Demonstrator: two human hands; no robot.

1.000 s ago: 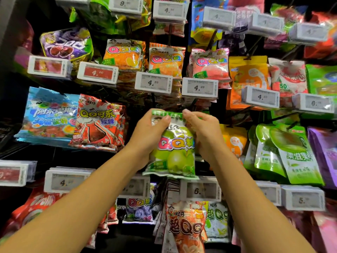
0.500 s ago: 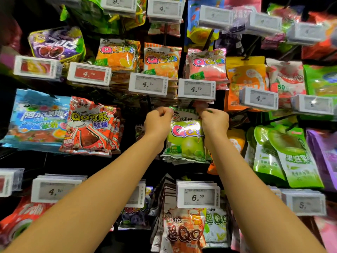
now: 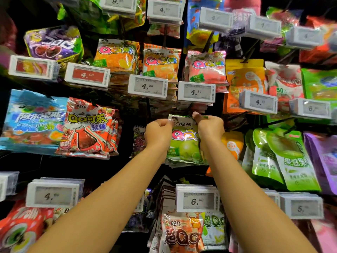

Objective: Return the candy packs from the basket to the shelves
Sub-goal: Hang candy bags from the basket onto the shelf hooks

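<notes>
A green QQ candy pack (image 3: 185, 143) with a green apple picture hangs upright in the middle row of the display, under the two 4.20 price tags. My left hand (image 3: 158, 133) pinches its top left corner. My right hand (image 3: 209, 128) pinches its top right corner. Both hands are raised against the rack, and more green packs sit right behind this one. The hook itself is hidden by the pack's top edge and my fingers. No basket is in view.
Hanging packs fill the rack: red cola QQ packs (image 3: 89, 128) and blue packs (image 3: 32, 121) at left, orange packs (image 3: 161, 63) and pink packs (image 3: 207, 69) above, green pouches (image 3: 284, 157) at right. Price tags (image 3: 147, 86) jut out on hook ends; a 6.50 tag (image 3: 196, 199) sits below.
Both hands carried the green pack up and away from me toward the rack. It went from held out in front of the display to lying against the other green packs there.
</notes>
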